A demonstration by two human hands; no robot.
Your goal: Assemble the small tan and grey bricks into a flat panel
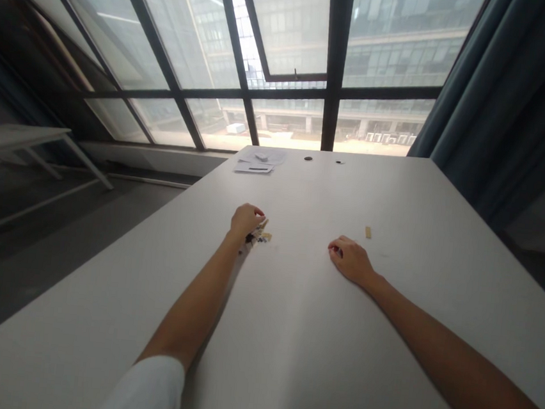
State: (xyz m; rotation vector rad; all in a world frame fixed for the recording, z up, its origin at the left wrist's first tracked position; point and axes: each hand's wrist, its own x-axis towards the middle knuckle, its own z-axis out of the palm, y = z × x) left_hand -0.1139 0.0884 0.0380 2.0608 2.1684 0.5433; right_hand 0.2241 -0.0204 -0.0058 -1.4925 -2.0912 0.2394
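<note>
A small pile of mixed pieces (262, 236), tan, dark and white, lies on the white table (287, 296) left of the middle. My left hand (246, 220) is at the pile's upper left edge, its fingers pinched together over the pieces; what is between the fingertips is too small to make out. To the right, my right hand (350, 258) rests on the table with curled fingers, and whatever it may hold is hidden. Just beyond it lies a small tan rectangular piece (368, 232), apart from the hand.
White papers (254, 167) lie at the table's far left edge. Two small dark round items (308, 158) (339, 162) sit near the far edge. Windows stand behind, a blue curtain (493, 110) hangs at the right, and another table (23, 135) is at the left.
</note>
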